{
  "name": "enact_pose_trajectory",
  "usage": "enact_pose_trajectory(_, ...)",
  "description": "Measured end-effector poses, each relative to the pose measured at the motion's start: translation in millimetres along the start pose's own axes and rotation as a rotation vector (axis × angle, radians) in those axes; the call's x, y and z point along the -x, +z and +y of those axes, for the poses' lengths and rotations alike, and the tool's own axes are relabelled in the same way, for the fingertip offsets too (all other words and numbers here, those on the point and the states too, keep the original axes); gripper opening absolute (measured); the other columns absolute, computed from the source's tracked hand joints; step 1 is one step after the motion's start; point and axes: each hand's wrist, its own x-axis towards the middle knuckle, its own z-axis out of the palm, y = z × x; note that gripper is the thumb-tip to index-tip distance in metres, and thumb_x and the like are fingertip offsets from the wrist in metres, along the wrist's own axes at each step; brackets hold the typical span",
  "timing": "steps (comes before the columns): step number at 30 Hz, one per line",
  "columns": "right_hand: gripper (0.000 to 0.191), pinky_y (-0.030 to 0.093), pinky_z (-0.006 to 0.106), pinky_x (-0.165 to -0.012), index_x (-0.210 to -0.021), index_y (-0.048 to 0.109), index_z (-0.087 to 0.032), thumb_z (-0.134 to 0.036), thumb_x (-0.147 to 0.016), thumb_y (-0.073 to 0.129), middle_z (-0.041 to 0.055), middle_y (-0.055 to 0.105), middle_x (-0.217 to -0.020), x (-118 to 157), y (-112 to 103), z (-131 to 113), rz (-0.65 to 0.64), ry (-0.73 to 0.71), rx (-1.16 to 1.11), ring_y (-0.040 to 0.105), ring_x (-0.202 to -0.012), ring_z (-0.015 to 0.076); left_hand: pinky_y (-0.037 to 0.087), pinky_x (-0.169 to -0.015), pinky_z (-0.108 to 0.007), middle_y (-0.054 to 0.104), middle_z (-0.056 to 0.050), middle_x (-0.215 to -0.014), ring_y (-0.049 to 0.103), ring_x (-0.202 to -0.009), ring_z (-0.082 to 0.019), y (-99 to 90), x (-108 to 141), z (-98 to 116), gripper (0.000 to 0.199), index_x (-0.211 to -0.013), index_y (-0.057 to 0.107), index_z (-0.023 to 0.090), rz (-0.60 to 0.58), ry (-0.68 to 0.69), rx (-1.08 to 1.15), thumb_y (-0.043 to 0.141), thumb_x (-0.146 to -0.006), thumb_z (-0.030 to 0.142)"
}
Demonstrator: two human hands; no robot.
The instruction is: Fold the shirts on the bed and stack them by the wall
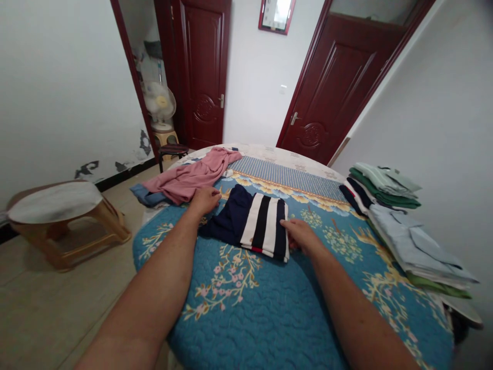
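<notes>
Folding in hand: we have one striped garment [264, 223] lying on the blue quilted cover [269, 313], between our two hands; its white and black bands lie flat with rather straight edges, while its navy part at the left is crumpled, so we judge this piece to be only partly folded;
Right hand [301, 235]: it seems to pinch the right edge of the garment, with the thumb on top; the tips of the other fingers are hidden from us;
Left hand [207, 199]: it is just beside the navy part, with fingers curled together; we cannot tell whether it grasps some cloth or is released;
Piles at the right: we see a near pile [416, 270] with a pale blue garment [404, 231] on it, and a far pile [359, 197], where a pale striped top [379, 177] lies over green cloth [409, 202]; these we count as done;
Pink garment [192, 177]: it lies loose at the left edge, over a blue cloth [148, 195]; we judge that both are left to fold;
Progress: by our judgement the work is past its middle; we cannot give the exact count, because the layers hide each other;
Navy part: it still wants smoothing, we think; the piece is not yet in a pile.
</notes>
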Motion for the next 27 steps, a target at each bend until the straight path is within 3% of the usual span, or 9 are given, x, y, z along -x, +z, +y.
enact_pose_trajectory(6,0.034,0.046,0.025,-0.056,-0.081,0.069,-0.02,-0.053,-0.084,0.073,0.0047,0.073,-0.075,-5,12,3,0.199,-0.177,0.016,0.068,-0.07,0.0194,0.055,-0.088,-0.032,0.084,-0.01,-0.091,0.077,-0.092,-0.026,6.1,-4,2,0.037,-0.117,0.084,0.014,0.029,-0.018,-0.083,0.061,-0.097,0.035)
enact_pose_trajectory(11,0.029,0.056,0.031,-0.063,-0.089,0.07,-0.022,-0.046,-0.076,0.077,0.0063,0.079,-0.083,-3,13,-1,0.092,-0.094,-0.282,0.073,-0.074,0.0233,0.054,-0.092,-0.033,0.084,-0.011,-0.109,0.076,-0.103,-0.027,6.6,-2,5,0.035,-0.114,0.084,0.016,0.029,0.021,-0.13,0.06,-0.097,0.035)
enact_pose_trajectory(16,0.022,0.058,0.033,-0.066,-0.088,0.07,-0.023,-0.039,-0.073,0.077,0.0051,0.079,-0.08,-1,-26,0,0.129,-0.078,-0.367,0.074,-0.073,0.024,0.055,-0.095,-0.034,0.083,-0.013,-0.117,0.076,-0.107,-0.029,7.9,-1,8,0.037,-0.116,0.083,0.015,0.018,0.023,-0.178,0.059,-0.097,0.035)
enact_pose_trajectory(22,0.022,0.057,0.033,-0.069,-0.081,0.07,-0.023,-0.041,-0.071,0.078,0.005,0.079,-0.08,16,-86,-2,0.225,-0.071,-0.235,0.073,-0.074,0.0243,0.055,-0.098,-0.035,0.083,-0.013,-0.119,0.075,-0.111,-0.03,13.4,-3,11,0.037,-0.115,0.083,0.016,0.003,0.066,-0.177,0.058,-0.097,0.036)
enact_pose_trajectory(27,0.019,0.057,0.035,-0.071,-0.085,0.072,-0.024,-0.04,-0.077,0.075,0.0068,0.079,-0.081,26,-99,-23,0.253,-0.101,-0.106,0.074,-0.08,0.0276,0.054,-0.1,-0.034,0.084,-0.011,-0.115,0.076,-0.11,-0.029,18.0,-5,10,0.035,-0.112,0.083,0.019,0.007,0.051,-0.181,0.059,-0.095,0.039)
